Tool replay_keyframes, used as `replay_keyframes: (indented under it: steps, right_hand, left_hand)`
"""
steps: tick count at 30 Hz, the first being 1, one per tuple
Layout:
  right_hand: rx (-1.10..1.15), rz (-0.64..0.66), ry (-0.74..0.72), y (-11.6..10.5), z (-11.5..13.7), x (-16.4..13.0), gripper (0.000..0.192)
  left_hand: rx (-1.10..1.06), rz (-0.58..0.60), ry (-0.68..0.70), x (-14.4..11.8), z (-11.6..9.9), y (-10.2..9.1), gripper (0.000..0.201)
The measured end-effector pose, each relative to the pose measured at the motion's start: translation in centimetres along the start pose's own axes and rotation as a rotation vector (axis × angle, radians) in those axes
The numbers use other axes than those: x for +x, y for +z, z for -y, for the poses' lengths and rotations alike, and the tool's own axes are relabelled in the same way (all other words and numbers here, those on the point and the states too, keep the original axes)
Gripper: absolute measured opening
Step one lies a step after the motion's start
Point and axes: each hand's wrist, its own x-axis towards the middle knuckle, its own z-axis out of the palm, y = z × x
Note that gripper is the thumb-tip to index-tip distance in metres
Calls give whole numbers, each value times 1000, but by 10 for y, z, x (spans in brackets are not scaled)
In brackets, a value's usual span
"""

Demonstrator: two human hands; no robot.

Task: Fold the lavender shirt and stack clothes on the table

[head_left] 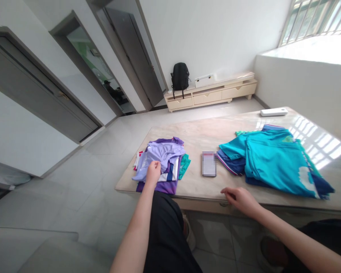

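My left hand [154, 173] is closed at the near side of a crumpled lavender shirt [166, 151], its fingers pinching the fabric. That garment lies on top of a pile holding purple clothes [159, 187], a white and navy striped piece [170, 173] and a green piece [184, 166]. Over the table's front edge, my right hand [240, 198] is empty, with its fingers loosely bent and slightly apart. Beyond it to the right is a second stack, with a turquoise garment [275, 163] over navy clothes [233, 163]. A phone [209, 164], its screen blurred out, lies between the two piles.
The stone-topped table [193, 132] carries a white oblong case [274, 112] at its far right. Past it, a low cream cabinet [210, 97] stands by the wall with a black backpack [180, 77] on it. A person [113, 91] shows through the left doorway.
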Motion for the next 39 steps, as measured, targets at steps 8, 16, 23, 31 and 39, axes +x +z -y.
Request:
replay_keyframes:
  steps: [8,16,23,31,39]
  right_hand:
    - [762,396,236,42,49,-31,77]
    - [1221,375,410,85,62,-55,44]
    - [1236,162,382,82,30,-27,46]
    - [1181,50,357,86,21,-24,51]
    - [1129,116,382,96,13,-29,55]
  left_hand:
    - [-323,1002,179,-96,-49,35,68]
    - [147,1018,251,-94,-53,91,53]
    - [333,991,338,-99,-38,95,52]
    - [296,1018,392,-98,-47,103,51]
    - [199,1051,431,-99,-44,106,48]
